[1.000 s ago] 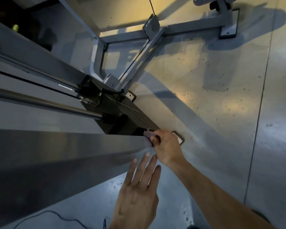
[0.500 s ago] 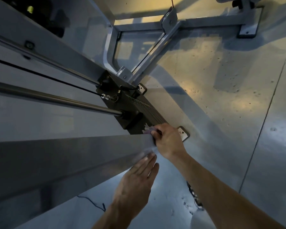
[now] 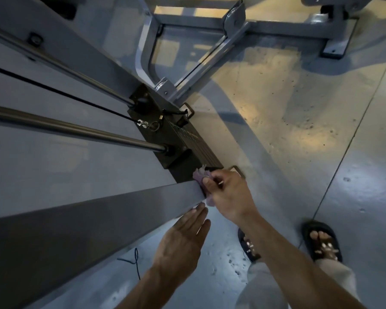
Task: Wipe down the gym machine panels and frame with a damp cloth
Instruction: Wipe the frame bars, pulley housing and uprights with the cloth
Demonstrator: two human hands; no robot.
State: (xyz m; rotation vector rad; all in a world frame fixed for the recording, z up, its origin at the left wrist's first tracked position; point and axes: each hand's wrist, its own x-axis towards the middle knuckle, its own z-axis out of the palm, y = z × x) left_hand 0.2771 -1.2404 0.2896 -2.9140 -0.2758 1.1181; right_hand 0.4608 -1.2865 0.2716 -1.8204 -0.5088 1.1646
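Purple cloth (image 3: 201, 177), bunched and frayed, pinched in right hand (image 3: 228, 192) grip against grey frame post (image 3: 120, 210) end, frame centre. Left hand (image 3: 181, 241) flat, fingers straight, touching post's lower edge.

Right hand (image 3: 228, 195) presses purple cloth (image 3: 200, 177) against grey frame post (image 3: 112, 210).

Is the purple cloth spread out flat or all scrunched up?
Scrunched up. The purple cloth is bunched in the right hand, with only small wads poking out against the frame post's end.

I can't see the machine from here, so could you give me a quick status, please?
Right hand grips purple cloth at frame post base. Left hand open, fingertips on post. Weight stack close beside.
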